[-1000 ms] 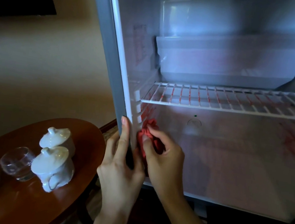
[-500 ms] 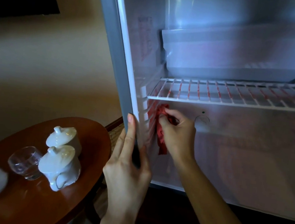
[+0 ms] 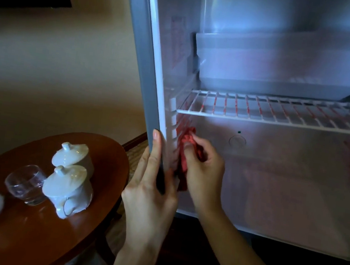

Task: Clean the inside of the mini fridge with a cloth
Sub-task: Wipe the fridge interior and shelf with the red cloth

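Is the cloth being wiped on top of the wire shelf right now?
No, the right hand presses the red cloth against the fridge's left inner wall, below the wire shelf.

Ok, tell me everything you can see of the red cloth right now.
The red cloth is bunched and crumpled, soft fabric by the look of it, hanging in a loose tail below the grip. The right hand holds it pinched in curled fingers and presses it against the fridge's left inner wall, just below the wire shelf, by the shelf-rail ridges. Much of it is hidden behind the hand.
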